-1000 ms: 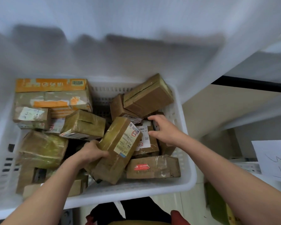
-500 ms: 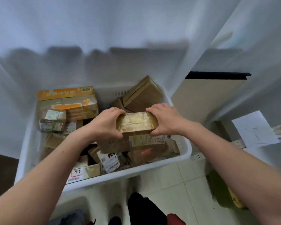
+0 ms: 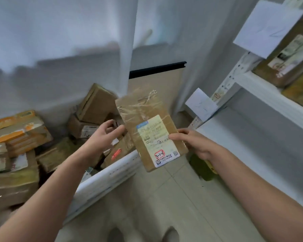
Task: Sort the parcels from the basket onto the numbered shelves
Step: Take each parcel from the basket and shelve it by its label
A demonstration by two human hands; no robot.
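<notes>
Your right hand [image 3: 196, 144] pinches the taped brown cardboard parcel [image 3: 147, 119] above the rim of the white plastic basket [image 3: 112, 173], your left hand [image 3: 103, 135] loosely curled beside it, holding nothing, with white metal shelves [image 3: 262, 91] bearing brown boxes [image 3: 285, 55] at right.

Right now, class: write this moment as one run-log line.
right hand: grips brown taped cardboard parcel | left hand: loosely curled beside it, holding nothing | handwritten label mark: 3-1-6 | white plastic basket: more parcels inside

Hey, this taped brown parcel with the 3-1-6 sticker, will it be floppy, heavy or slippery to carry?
Probably stiff: the parcel looks flat and straight-edged though the right hand grips only one side. Likely light, since that one hand holds it up. The glossy tape could make it slippery.
</notes>
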